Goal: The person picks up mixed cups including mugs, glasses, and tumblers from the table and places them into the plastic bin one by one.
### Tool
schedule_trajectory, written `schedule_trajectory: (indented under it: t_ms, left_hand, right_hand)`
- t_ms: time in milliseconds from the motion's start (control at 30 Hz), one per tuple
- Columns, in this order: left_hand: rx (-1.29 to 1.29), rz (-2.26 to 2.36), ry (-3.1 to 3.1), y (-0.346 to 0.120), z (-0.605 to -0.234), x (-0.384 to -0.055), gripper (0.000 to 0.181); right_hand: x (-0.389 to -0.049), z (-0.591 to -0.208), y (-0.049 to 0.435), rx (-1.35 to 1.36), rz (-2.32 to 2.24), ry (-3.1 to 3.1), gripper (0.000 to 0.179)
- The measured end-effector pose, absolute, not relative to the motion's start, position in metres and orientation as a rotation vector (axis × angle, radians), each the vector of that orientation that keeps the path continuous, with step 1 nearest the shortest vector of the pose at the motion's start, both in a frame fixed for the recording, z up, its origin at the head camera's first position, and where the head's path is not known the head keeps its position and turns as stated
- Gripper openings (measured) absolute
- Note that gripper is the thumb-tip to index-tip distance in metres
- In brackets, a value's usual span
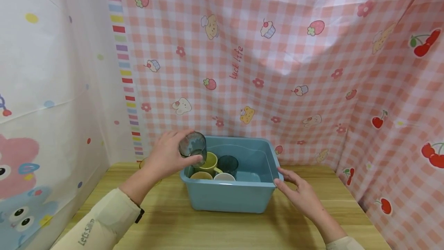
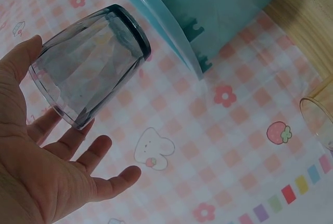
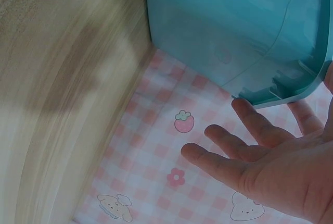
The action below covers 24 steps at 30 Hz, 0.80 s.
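My left hand (image 1: 167, 155) grips a smoky grey drinking glass (image 1: 192, 146) between thumb and fingers, tilted above the left end of a blue plastic tub (image 1: 230, 196). The left wrist view shows the glass (image 2: 91, 65) apart from the tub's rim, with the outer fingers spread. Inside the tub are a yellow mug (image 1: 210, 162), a dark glass (image 1: 228, 164), a white cup (image 1: 224, 177) and a tan-rimmed cup (image 1: 201, 175). My right hand (image 1: 301, 196) touches the tub's right rim near the front corner, its fingers mostly straight in the right wrist view.
The tub stands on a wood-grain table (image 1: 163, 211). An amber glass (image 2: 320, 112) stands left of it, mostly hidden behind my left wrist in the head view. A pink checked cloth (image 1: 243, 99) hangs behind the table, and a white patterned cloth (image 1: 69, 88) hangs at left.
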<state>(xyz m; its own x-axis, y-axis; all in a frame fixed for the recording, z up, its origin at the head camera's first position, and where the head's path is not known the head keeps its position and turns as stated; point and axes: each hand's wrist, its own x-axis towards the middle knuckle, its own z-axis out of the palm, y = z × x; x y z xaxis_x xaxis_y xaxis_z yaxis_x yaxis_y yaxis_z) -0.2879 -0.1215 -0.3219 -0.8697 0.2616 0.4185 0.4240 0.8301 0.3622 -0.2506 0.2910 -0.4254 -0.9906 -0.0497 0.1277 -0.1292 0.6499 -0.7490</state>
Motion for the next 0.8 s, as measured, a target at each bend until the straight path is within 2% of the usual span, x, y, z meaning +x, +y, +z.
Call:
schedule_trajectory:
  t_ms: [800]
  left_hand:
    - [-0.573,-0.679,-2.674,-0.103,-0.324,-0.292,0.084]
  right_hand:
    - [-0.252,-0.427,0.292,0.147,1.253,-2.768,0.061]
